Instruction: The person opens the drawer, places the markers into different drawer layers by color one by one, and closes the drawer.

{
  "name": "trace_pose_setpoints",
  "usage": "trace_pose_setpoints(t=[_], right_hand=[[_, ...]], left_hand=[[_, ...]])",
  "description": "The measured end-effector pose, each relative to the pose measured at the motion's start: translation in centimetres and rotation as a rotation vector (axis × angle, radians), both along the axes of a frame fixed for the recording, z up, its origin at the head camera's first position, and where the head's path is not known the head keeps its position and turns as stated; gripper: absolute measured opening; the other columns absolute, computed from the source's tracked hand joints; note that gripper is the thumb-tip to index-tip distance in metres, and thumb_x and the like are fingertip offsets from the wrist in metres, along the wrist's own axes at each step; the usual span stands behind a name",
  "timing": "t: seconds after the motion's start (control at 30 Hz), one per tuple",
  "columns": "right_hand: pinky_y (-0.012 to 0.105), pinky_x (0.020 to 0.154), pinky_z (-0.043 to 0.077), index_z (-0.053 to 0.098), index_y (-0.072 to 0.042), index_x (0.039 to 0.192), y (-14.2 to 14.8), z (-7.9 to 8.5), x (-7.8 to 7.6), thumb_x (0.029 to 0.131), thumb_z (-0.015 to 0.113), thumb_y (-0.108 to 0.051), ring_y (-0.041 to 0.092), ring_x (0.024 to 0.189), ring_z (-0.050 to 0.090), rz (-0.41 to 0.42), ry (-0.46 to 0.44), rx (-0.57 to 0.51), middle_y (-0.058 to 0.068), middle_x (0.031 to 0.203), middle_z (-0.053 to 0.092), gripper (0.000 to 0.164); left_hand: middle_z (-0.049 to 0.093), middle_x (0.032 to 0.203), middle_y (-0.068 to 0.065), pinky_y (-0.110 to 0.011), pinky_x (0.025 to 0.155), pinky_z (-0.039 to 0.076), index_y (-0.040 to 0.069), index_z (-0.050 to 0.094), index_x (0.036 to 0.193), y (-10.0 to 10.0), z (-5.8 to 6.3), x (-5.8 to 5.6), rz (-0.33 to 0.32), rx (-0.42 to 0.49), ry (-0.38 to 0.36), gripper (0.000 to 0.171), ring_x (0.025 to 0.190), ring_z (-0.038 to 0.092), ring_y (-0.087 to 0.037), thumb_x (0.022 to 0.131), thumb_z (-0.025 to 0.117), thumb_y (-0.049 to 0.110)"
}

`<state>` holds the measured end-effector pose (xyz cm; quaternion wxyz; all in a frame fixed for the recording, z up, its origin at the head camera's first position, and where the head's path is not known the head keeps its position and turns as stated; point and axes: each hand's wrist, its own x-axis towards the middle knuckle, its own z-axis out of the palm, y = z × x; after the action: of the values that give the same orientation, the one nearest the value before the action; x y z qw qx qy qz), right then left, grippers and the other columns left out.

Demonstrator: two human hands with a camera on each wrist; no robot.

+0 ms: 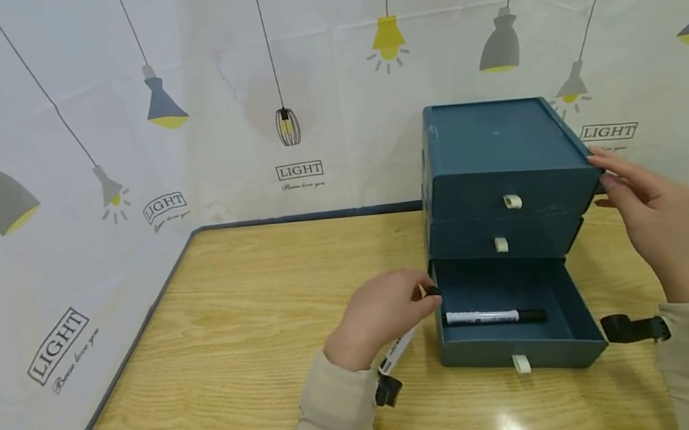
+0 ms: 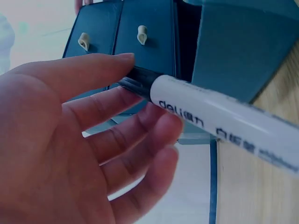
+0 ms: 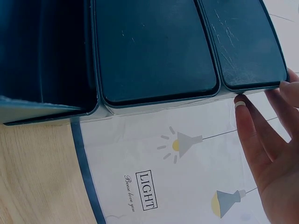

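My left hand (image 1: 386,313) pinches a white whiteboard marker (image 2: 205,109) by its black cap, between thumb and fingertips. The marker slants down beside the left wall of the pulled-out bottom drawer (image 1: 479,354). Inside that drawer lies another white marker (image 1: 483,317) with a black cap. The drawer belongs to a dark blue, three-tier drawer unit (image 1: 500,139), whose upper two drawers are closed. With fairly straight fingers, my right hand (image 1: 662,219) touches the unit's upper right side near the front corner. The right wrist view shows its fingertips against the top tier.
The unit stands on a wooden table (image 1: 252,310) with a dark blue border at its back edge. Behind it hangs a pale cloth (image 1: 342,111) printed with lamps. Small white pull tabs (image 1: 522,364) stick out from the drawer fronts. A black strap (image 1: 632,329) juts from the right wrist.
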<state>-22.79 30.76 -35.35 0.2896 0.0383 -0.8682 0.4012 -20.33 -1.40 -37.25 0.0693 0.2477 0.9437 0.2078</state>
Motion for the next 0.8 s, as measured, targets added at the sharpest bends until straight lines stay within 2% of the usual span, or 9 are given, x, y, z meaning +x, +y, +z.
trace_pose_setpoints(t=[0.33, 0.8], right_hand=[[0.007, 0.069, 0.041, 0.050, -0.031, 0.126, 0.0, 0.0, 0.0, 0.094, 0.044, -0.022, -0.006, 0.097, 0.052, 0.002, 0.002, 0.002, -0.013, 0.132, 0.043, 0.034], [0.006, 0.069, 0.041, 0.049, -0.033, 0.126, 0.0, 0.0, 0.0, 0.094, 0.043, -0.023, -0.007, 0.097, 0.052, -0.009, -0.011, 0.011, -0.015, 0.132, 0.042, 0.034]], left_hand=[[0.056, 0.088, 0.012, -0.021, 0.064, 0.043, 0.020, 0.060, 0.111, 0.5, 1.1, 0.5, -0.104, 0.073, 0.041, 0.030, 0.072, 0.050, -0.002, 0.088, 0.053, 0.039], [0.049, 0.081, 0.013, -0.018, 0.058, 0.040, 0.022, 0.060, 0.106, 0.4, 2.7, 1.5, -0.136, 0.131, 0.119, 0.025, 0.066, 0.047, -0.002, 0.088, 0.053, 0.039]])
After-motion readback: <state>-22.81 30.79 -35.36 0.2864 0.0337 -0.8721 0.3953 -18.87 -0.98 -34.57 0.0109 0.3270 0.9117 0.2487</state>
